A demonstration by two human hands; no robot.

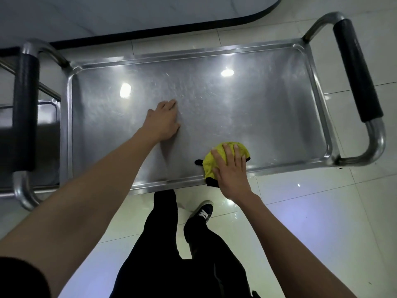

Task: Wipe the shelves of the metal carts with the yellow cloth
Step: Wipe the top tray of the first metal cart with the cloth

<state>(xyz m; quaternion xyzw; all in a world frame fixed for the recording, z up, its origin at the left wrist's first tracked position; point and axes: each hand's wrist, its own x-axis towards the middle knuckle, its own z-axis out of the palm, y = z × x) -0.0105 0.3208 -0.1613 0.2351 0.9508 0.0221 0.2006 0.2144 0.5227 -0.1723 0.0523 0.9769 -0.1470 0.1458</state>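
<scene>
A stainless metal cart [318, 108] stands in front of me, its top shelf a shallow tray with a raised rim. The yellow cloth [211, 162], edged in black, lies bunched on the shelf near its front rim, right of centre. My right hand [231, 171] presses flat on the cloth with straight, spread fingers. My left hand [164, 121] rests palm down on the bare shelf near its middle, fingers straight and pointing away from me.
Black-padded tubular handles close the cart's left end [24, 110] and right end [357, 69]. A second metal cart's shelf [46, 134] shows beyond the left handle. A dark-edged mat [150, 22] lies on the tiled floor behind. My legs and a shoe [203, 212] are below the front rim.
</scene>
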